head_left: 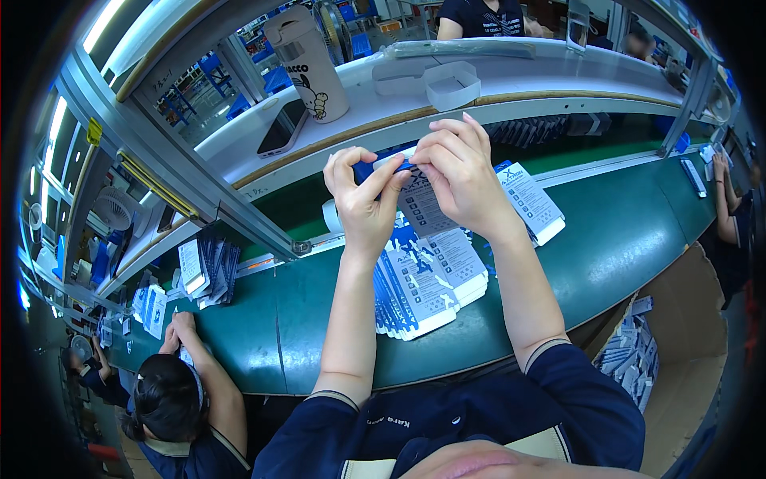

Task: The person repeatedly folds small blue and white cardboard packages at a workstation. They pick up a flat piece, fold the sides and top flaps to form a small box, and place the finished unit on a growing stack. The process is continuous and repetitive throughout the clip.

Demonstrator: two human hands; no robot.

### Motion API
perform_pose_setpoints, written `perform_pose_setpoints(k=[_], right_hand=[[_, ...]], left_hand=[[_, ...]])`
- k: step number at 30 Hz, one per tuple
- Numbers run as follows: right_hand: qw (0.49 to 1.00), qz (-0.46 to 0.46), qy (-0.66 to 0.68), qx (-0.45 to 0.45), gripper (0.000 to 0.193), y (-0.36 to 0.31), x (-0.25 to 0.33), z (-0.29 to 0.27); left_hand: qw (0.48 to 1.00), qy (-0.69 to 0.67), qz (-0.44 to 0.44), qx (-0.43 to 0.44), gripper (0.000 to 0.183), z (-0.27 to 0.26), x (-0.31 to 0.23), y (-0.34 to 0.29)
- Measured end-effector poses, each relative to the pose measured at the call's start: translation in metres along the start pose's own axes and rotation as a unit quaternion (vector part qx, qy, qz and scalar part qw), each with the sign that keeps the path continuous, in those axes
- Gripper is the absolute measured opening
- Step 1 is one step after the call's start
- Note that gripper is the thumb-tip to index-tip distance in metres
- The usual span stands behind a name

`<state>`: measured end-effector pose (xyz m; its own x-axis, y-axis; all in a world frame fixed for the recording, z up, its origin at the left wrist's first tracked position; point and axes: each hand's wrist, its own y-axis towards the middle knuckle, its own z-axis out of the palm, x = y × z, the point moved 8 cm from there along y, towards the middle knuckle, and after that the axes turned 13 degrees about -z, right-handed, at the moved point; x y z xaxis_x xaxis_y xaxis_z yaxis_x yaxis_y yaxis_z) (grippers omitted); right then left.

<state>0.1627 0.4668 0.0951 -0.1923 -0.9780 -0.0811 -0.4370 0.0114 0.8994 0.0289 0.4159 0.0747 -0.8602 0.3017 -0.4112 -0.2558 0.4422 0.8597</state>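
My left hand [363,195] and my right hand [461,176] are raised over the green worktop. Both are closed, with thumbs and fingers pinching the upper edge of a blue and white printed carton [424,209]. Its printed panel hangs between my wrists, and the pinched edge is partly covered by my fingers. Beneath it, a stack of flat blue and white cartons [435,283] lies fanned out on the worktop. Beside my right wrist sits a smaller pile of similar cartons [528,199].
A green worktop [614,231] runs across. Behind it, a white shelf [542,76] carries a cup [315,72], a phone [283,128] and an open white tray [452,85]. A cardboard box [686,335] with cartons stands at right. Co-workers sit at left, far side and right.
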Motion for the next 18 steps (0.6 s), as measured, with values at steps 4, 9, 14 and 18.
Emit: perform_pose_setpoints(k=[4,9,14,18], right_hand=[[1.000,0.010,0.012,0.014,0.007,-0.002,-0.003,0.003],[0.997,0.028,0.047,0.055,0.008,-0.005,-0.006,0.007],[0.989,0.060,0.122,0.057,0.007,-0.007,-0.007,0.015],[0.980,0.088,0.173,0.036,0.005,-0.008,-0.006,0.021]], left_hand=[[1.000,-0.001,0.017,0.017,0.015,0.002,-0.003,0.001],[0.997,-0.027,-0.001,0.073,0.010,0.009,-0.002,0.000],[0.984,-0.130,-0.045,0.114,0.008,0.009,-0.001,0.002],[0.980,-0.146,-0.042,0.125,0.009,0.010,0.002,0.002]])
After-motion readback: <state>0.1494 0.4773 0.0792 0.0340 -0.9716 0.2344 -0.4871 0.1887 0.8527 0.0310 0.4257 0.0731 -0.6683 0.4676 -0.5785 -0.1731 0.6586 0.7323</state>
